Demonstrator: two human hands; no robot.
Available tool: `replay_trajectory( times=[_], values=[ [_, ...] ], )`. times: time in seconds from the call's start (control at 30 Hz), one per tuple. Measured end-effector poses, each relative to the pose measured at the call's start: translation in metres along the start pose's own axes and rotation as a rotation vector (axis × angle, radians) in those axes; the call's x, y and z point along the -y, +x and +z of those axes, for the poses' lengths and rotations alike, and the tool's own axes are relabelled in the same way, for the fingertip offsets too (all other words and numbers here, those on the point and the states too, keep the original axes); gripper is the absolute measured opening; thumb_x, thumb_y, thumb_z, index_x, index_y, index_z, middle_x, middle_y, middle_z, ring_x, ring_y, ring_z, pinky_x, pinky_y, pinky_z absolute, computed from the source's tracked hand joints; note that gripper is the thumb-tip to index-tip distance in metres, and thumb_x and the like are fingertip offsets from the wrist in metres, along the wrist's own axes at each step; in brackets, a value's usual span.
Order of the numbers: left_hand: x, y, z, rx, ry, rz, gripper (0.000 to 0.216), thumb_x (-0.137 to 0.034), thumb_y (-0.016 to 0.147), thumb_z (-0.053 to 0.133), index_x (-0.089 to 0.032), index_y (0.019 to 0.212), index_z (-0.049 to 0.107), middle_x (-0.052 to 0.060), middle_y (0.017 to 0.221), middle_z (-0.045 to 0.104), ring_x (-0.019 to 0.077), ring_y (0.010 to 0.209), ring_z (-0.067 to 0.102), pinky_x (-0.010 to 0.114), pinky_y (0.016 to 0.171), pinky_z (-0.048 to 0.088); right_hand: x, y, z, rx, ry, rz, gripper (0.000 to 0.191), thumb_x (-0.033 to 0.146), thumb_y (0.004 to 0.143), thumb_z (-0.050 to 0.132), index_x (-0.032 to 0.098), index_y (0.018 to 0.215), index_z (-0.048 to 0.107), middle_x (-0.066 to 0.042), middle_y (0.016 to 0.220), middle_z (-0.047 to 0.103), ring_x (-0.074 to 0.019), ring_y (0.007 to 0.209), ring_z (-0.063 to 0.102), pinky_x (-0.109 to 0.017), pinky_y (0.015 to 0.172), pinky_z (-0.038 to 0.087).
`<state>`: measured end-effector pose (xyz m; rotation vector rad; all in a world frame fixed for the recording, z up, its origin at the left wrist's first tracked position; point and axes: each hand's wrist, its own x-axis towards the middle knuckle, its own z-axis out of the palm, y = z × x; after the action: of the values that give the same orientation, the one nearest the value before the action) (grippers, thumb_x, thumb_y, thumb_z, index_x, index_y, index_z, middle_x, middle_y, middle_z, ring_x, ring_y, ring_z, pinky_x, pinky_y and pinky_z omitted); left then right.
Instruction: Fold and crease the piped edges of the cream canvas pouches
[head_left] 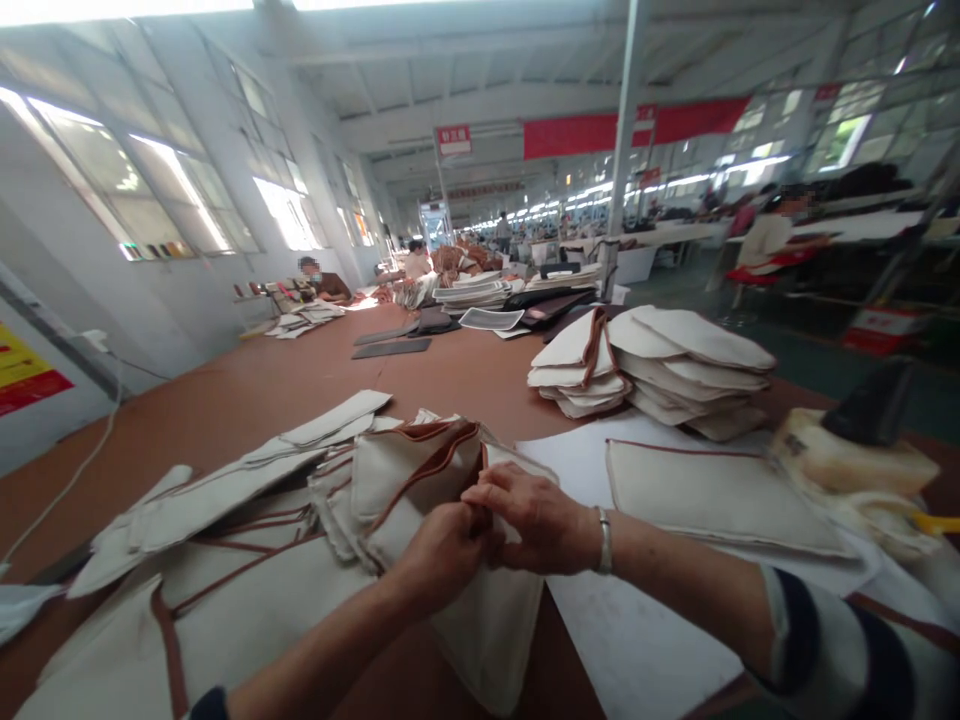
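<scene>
Left hand [442,552] and right hand [534,520] meet fingertip to fingertip, both pinching the brown-trimmed edge of a cream canvas piece [409,470]. The piece lies at the near middle of the brown counter [300,375], on top of a loose pile of similar pieces [225,500]. Silver bracelet [604,540] on right wrist. A flat canvas panel [712,492] rests on a white sheet [637,630] just right. Folded stack [660,370] lies behind.
</scene>
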<state>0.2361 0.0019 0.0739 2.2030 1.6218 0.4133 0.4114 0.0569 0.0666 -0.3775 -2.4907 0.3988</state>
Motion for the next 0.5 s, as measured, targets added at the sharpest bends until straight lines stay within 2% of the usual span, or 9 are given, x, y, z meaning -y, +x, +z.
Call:
replay_trajectory(
  times=[0.07,0.13,0.2,0.27,0.3,0.4,0.5],
  values=[
    [0.001,-0.015,0.006,0.049,-0.064,0.033,0.03,-0.026,0.095,0.049,-0.012,0.076,0.067,0.0,0.071,0.067,0.0135,0.067,0.062,0.019,0.055,0.043,0.008,-0.009,0.007,0.097,-0.048,0.032,0.073,0.028,0.068,0.077,0.015,0.133,0.047,-0.012,0.12,0.06,-0.0274,0.109,0.056,-0.039,0.094,0.049],
    [0.01,-0.022,0.01,0.089,-0.091,0.058,0.032,-0.03,0.098,0.047,-0.012,0.086,0.069,0.001,0.079,0.07,0.0141,0.072,0.064,0.02,0.059,0.046,0.014,-0.017,0.015,0.194,-0.091,0.083,0.075,0.026,0.068,0.076,0.013,0.135,0.043,-0.013,0.121,0.061,-0.0257,0.105,0.058,-0.035,0.089,0.05],
    [0.027,-0.023,0.012,0.111,-0.071,0.056,0.032,-0.035,0.1,0.048,-0.012,0.093,0.069,0.002,0.085,0.07,0.0157,0.077,0.066,0.024,0.065,0.052,0.018,-0.022,0.021,0.273,-0.145,0.103,0.05,0.016,0.074,0.066,0.012,0.122,0.054,-0.012,0.109,0.066,-0.024,0.097,0.061,-0.034,0.083,0.05],
    [0.049,-0.023,0.014,0.104,-0.005,0.023,0.027,-0.036,0.099,0.053,-0.013,0.103,0.066,0.005,0.096,0.069,0.0184,0.085,0.067,0.034,0.076,0.056,0.02,-0.022,0.023,0.33,-0.178,0.067,0.021,0.007,0.076,0.058,0.013,0.095,0.065,-0.01,0.092,0.068,-0.0227,0.088,0.06,-0.033,0.078,0.049],
    [0.06,-0.024,0.014,0.103,0.036,0.003,0.026,-0.036,0.098,0.055,-0.013,0.108,0.065,0.006,0.103,0.068,0.0199,0.091,0.067,0.039,0.081,0.056,0.021,-0.022,0.02,0.36,-0.188,0.04,0.015,0.005,0.076,0.056,0.014,0.083,0.066,-0.01,0.086,0.067,-0.0217,0.083,0.059,-0.032,0.076,0.048],
    [0.087,-0.032,0.018,0.108,0.152,-0.048,0.031,-0.032,0.095,0.06,-0.016,0.121,0.06,0.01,0.123,0.062,0.0244,0.107,0.063,0.046,0.091,0.054,0.026,-0.021,-0.012,0.415,-0.196,-0.023,0.014,0.004,0.074,0.058,0.015,0.068,0.064,-0.007,0.078,0.066,-0.0184,0.075,0.056,-0.029,0.072,0.045],
    [0.097,-0.038,0.022,0.103,0.201,-0.073,0.033,-0.031,0.094,0.062,-0.017,0.124,0.059,0.011,0.13,0.059,0.0265,0.113,0.06,0.049,0.094,0.052,0.036,-0.03,-0.078,0.371,-0.204,0.018,0.016,0.005,0.08,0.056,0.015,0.073,0.067,-0.005,0.073,0.063,-0.0175,0.074,0.055,-0.028,0.071,0.044]
  ],
)
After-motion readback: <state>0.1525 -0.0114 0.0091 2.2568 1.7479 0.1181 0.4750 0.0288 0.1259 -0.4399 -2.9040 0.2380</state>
